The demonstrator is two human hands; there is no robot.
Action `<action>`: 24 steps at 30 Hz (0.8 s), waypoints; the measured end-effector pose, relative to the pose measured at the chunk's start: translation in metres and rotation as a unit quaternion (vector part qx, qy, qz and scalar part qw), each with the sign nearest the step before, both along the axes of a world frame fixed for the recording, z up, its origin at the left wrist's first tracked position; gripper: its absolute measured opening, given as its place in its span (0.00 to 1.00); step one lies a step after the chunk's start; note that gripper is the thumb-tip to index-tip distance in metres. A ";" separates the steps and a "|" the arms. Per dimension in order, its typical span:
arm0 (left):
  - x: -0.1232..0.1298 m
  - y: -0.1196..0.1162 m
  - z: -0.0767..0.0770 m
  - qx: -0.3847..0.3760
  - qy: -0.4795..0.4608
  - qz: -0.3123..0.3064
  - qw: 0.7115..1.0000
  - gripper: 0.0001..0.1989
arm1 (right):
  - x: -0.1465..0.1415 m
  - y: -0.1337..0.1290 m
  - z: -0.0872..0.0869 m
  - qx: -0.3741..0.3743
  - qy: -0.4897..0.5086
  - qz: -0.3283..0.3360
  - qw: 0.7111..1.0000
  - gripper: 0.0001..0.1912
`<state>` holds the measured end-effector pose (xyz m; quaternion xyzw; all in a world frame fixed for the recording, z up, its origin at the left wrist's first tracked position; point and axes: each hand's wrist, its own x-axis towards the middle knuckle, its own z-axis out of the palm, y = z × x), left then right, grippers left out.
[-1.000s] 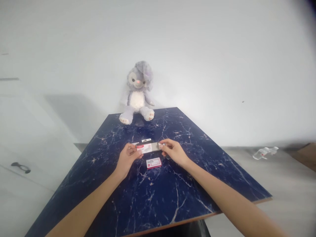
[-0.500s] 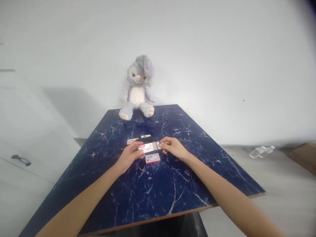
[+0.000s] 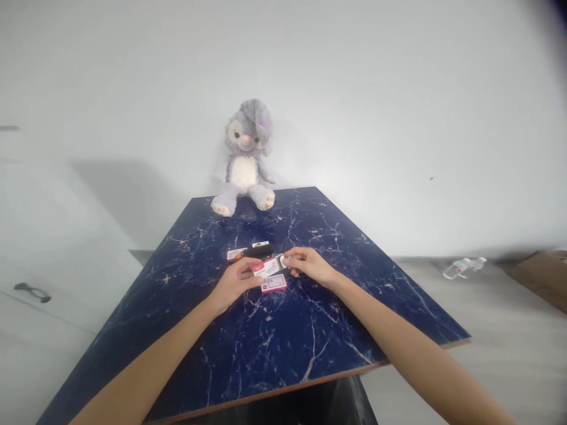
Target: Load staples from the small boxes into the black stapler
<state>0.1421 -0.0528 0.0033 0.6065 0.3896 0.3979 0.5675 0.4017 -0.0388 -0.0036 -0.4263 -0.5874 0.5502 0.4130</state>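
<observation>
My left hand (image 3: 234,284) is closed on the left end of a small white-and-red box (image 3: 264,267), held tilted just above the table. My right hand (image 3: 310,264) pinches a grey-and-white flat piece (image 3: 282,260) that sticks out of the box's right end; its kind is unclear. Below lies a second small white-and-red box (image 3: 273,284), face up and partly covered by the held one. Behind my left fingers rests a black-and-orange tool (image 3: 257,251), probably a utility knife. Beside it are another white-and-red box (image 3: 234,252) and a white hang tab (image 3: 260,244).
A grey plush toy (image 3: 244,171) sits at the far edge of the blue marbled table (image 3: 266,354), against the wall. On the floor at right lie a clear plastic bottle (image 3: 460,268) and a cardboard box (image 3: 538,277). A black handle (image 3: 33,291) shows at left.
My left hand has moved the box right and tilted it, so less of the grey piece shows between my hands. More of the black-and-orange tool is visible. The view has shifted slightly.
</observation>
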 end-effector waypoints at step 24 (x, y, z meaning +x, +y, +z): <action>0.002 0.001 -0.005 0.049 0.065 -0.026 0.996 0.23 | -0.004 -0.008 0.006 0.104 -0.092 0.056 0.989 0.15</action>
